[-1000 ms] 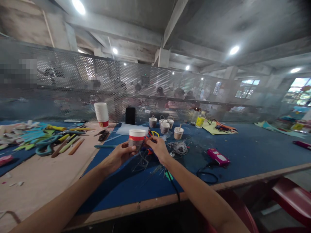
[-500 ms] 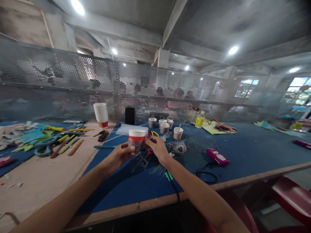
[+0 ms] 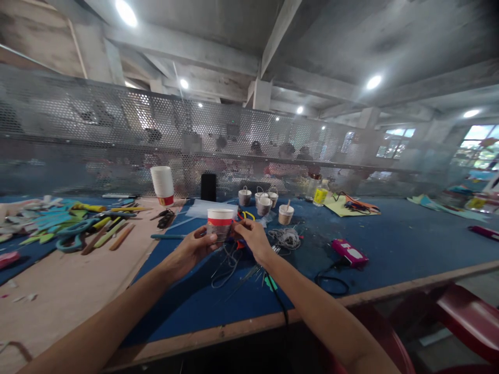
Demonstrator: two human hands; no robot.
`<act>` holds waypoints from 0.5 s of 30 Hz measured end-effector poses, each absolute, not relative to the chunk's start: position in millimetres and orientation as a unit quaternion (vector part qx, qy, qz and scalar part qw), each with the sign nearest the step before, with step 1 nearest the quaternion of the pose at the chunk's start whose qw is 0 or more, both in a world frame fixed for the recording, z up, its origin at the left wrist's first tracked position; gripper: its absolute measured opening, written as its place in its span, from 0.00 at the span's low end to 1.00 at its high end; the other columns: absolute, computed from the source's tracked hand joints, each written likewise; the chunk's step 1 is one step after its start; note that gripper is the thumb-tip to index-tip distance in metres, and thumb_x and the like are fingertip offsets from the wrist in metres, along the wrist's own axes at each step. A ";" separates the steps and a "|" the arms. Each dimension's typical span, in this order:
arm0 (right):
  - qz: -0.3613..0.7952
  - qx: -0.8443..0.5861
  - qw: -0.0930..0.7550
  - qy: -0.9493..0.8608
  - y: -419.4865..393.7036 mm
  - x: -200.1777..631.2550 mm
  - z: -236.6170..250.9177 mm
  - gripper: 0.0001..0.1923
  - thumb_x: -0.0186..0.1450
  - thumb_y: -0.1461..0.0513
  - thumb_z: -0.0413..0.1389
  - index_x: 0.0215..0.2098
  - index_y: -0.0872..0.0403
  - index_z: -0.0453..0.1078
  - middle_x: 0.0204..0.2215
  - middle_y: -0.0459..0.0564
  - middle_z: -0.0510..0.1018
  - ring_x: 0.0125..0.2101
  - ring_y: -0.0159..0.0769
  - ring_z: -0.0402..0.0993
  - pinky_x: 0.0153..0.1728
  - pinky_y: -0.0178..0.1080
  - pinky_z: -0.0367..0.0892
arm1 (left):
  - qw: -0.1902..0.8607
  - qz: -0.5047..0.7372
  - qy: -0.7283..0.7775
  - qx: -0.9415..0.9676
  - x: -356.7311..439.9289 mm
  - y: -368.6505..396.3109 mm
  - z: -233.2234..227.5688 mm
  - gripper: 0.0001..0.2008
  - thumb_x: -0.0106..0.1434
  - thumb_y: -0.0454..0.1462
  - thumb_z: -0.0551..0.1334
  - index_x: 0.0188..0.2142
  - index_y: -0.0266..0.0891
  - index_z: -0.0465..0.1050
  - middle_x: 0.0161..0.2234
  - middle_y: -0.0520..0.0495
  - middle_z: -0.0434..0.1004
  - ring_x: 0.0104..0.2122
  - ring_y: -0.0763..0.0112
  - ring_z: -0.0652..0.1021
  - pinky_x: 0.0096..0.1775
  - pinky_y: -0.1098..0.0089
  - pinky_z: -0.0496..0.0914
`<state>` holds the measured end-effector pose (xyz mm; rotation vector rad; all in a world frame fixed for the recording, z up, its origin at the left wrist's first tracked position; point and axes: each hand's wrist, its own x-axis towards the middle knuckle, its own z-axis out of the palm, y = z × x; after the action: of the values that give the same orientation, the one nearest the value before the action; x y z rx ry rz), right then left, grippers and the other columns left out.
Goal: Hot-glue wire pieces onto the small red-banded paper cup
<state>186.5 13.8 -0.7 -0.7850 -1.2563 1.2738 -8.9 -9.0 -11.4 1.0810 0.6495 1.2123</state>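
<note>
- Spanning the whole foreground, the table (image 3: 390, 244) with its blue mat carries everything I work with; I judge it a firm rest to brace against.
- Stack of cups (image 3: 162, 184), far left of centre: nested paper cups, upright. I cannot see inside the top one.
- Cup (image 3: 219, 223), held above the mat at centre, upright: thin paper with a red band, so I judge it light and easily crushed. I would hold it low on the wall, not at the rim. Its contents are hidden from me.
- Left hand (image 3: 193, 248): fingers curled around the cup's left wall, thumb on the near side.
- Right hand (image 3: 253, 236): fingertips pressed together at the cup's right wall, pinching something small; I cannot tell what.
- Wire (image 3: 226, 262), dangling below the cup: thin, springy, likely to snag.
- Small pots (image 3: 264, 202) behind, each with a loop handle; one tan pot (image 3: 286, 213) holds a stick.
</note>
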 end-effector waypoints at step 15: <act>0.520 -0.347 0.569 -0.534 16.8 186.2 -5.7 0.17 0.53 0.49 0.67 0.26 0.53 0.73 0.23 0.45 0.77 0.29 0.38 0.76 0.39 0.41 0.72 | 0.636 0.559 0.308 0.433 -4.6 -8.7 -9.7 0.16 0.57 0.31 0.72 0.46 0.38 0.79 0.47 0.41 0.84 0.45 0.61 0.83 0.52 0.64 0.74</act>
<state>186.2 16.8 -5.7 -0.8136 -1.2541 1.2206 -4.6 -8.7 -9.7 0.9903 0.7033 1.2776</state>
